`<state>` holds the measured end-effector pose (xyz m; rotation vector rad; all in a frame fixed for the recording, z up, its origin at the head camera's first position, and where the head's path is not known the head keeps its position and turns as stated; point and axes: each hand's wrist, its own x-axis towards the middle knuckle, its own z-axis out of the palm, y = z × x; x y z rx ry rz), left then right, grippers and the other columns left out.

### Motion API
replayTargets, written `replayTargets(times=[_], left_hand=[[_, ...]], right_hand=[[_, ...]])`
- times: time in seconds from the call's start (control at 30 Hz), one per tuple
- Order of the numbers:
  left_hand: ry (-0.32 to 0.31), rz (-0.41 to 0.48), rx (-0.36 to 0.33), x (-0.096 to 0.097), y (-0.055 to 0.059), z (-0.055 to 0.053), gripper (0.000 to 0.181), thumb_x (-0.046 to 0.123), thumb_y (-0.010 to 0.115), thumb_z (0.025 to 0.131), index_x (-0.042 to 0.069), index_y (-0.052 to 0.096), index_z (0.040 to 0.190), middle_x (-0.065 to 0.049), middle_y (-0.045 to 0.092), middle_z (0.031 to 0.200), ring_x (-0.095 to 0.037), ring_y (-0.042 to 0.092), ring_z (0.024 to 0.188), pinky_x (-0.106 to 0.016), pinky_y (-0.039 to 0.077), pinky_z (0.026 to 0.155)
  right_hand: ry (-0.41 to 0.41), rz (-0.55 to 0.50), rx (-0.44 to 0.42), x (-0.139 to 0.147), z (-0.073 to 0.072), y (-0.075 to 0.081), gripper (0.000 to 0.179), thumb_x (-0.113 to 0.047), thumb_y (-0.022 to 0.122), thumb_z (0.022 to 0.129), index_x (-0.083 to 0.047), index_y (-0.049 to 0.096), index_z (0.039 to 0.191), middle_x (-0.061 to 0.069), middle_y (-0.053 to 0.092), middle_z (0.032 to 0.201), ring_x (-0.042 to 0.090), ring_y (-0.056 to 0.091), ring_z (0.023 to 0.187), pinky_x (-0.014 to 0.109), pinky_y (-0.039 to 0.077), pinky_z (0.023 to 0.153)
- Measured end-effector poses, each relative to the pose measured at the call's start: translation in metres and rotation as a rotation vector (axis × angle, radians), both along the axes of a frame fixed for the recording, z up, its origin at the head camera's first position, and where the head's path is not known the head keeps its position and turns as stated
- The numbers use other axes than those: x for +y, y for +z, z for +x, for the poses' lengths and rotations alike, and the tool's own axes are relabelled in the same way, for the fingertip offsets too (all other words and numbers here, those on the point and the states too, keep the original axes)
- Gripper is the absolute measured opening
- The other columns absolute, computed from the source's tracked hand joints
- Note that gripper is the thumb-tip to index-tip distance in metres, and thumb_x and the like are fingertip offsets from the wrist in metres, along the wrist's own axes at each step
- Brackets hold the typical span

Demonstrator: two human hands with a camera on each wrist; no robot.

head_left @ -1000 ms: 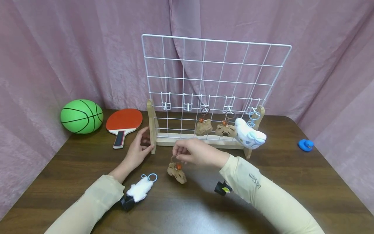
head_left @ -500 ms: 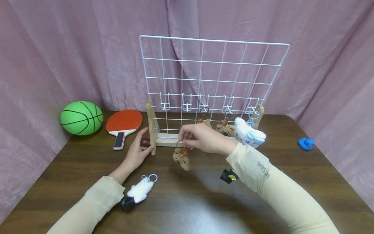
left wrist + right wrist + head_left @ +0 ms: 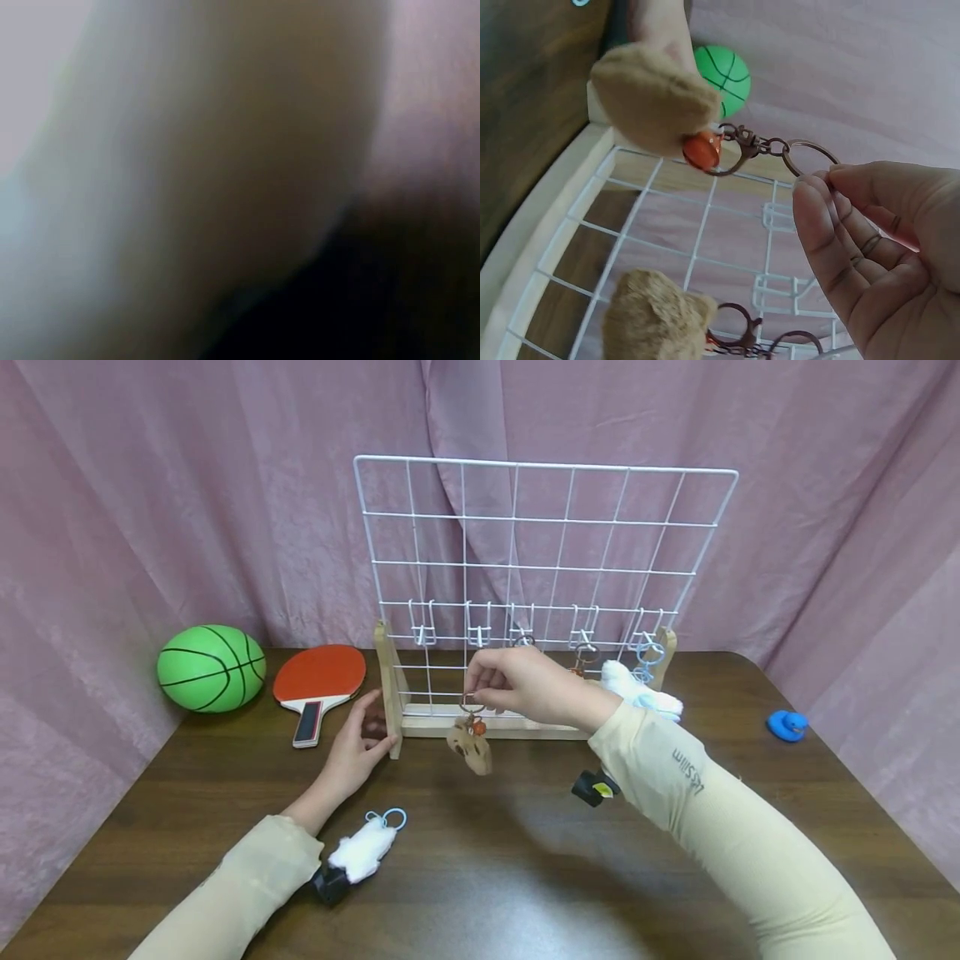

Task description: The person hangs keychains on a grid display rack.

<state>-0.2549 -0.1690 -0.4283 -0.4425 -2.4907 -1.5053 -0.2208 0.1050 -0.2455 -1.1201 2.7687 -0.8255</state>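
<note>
My right hand (image 3: 525, 683) pinches the metal ring of a brown plush keychain (image 3: 469, 747) between thumb and fingertips. The brown plush and its orange bell dangle in front of the lower left part of a white wire grid rack (image 3: 547, 465). In the right wrist view the ring (image 3: 814, 145) sits at the fingertips. My left hand (image 3: 351, 752) holds the rack's left wooden leg (image 3: 388, 681), thumb at its front edge. A brown keychain on the rack (image 3: 656, 319) hangs close by in that view. The left wrist view is a close blur.
Several white hooks run along the rack; the two leftmost (image 3: 423, 635) bear nothing. A white plush keychain (image 3: 637, 693) hangs at the right end. Another white keychain (image 3: 363, 849) lies by my left sleeve. A green ball (image 3: 212, 668), red paddle (image 3: 321, 672) and blue duck (image 3: 787, 725) lie around.
My right hand has risen and moved slightly right, toward the rack, carrying the brown keychain up off its lower position. The left hand stays on the wooden leg.
</note>
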Motion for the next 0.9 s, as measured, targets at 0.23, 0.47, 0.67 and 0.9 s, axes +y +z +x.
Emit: replayTargets(times=[0.23, 0.47, 0.67, 0.9], left_hand=[[-0.029, -0.004, 0.016, 0.006, 0.026, 0.019, 0.069, -0.011, 0.064, 0.085, -0.004, 0.027, 0.143, -0.033, 0.052, 0.116, -0.043, 0.058, 0.101, -0.019, 0.054, 0.071], [-0.031, -0.009, 0.018, 0.007, 0.031, 0.023, 0.067, -0.011, 0.063, 0.085, -0.004, 0.028, 0.142, -0.033, 0.053, 0.115, -0.043, 0.059, 0.1, -0.03, 0.057, 0.074], [-0.019, -0.003, 0.009, 0.002, 0.009, 0.006, 0.072, -0.009, 0.065, 0.085, 0.002, 0.027, 0.145, -0.029, 0.054, 0.117, -0.04, 0.06, 0.101, -0.031, 0.057, 0.075], [-0.027, 0.016, 0.024, -0.003, -0.002, -0.001, 0.075, -0.004, 0.068, 0.085, 0.007, 0.028, 0.147, -0.026, 0.055, 0.118, -0.036, 0.061, 0.102, -0.023, 0.056, 0.072]], right_hand=[[-0.039, -0.009, -0.006, -0.001, -0.007, 0.01, 0.007, -0.006, 0.059, 0.093, -0.007, 0.064, 0.098, 0.005, 0.069, 0.086, 0.014, 0.063, 0.075, 0.024, 0.054, 0.067], [-0.073, 0.016, 0.054, 0.001, -0.011, 0.022, 0.01, -0.007, 0.061, 0.092, -0.007, 0.064, 0.101, 0.007, 0.07, 0.092, 0.016, 0.064, 0.082, 0.029, 0.054, 0.08], [-0.094, 0.009, 0.071, 0.002, -0.015, 0.03, 0.011, -0.007, 0.06, 0.092, -0.005, 0.064, 0.102, 0.01, 0.07, 0.095, 0.017, 0.065, 0.084, 0.029, 0.054, 0.081], [-0.141, 0.028, 0.064, 0.002, -0.022, 0.035, 0.011, -0.008, 0.059, 0.093, -0.005, 0.063, 0.103, 0.008, 0.07, 0.093, 0.018, 0.065, 0.082, 0.028, 0.055, 0.078]])
